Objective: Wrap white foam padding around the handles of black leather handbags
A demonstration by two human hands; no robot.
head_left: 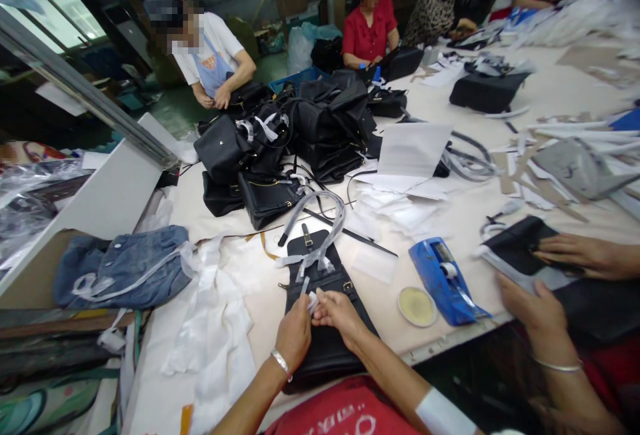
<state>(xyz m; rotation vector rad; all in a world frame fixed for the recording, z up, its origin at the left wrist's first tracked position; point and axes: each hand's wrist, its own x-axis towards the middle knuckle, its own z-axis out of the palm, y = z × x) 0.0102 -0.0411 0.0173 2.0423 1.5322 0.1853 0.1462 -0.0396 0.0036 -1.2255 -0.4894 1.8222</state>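
A black leather-look bag point(313, 348) lies flat on the table before me, its flap end pointing away. Its handle point(336, 231) is wrapped in clear plastic and curves up over the flap. My left hand point(294, 327) is closed over the bag's middle, pinching a thin white strip point(313, 302). From the other side my right hand point(340, 315) pinches the same strip, fingertips close to the left ones. A buckle point(347, 285) shows on the bag just beyond my right hand. The fingers partly hide the strip.
Black bags point(320, 121) are heaped at the back. A blue tape dispenser point(440, 281) and a round yellowish dish point(417, 306) stand to the right. White wrapping point(220, 321) and a denim bag point(123, 265) lie left. A co-worker's hands point(580, 255) handle a black piece at far right.
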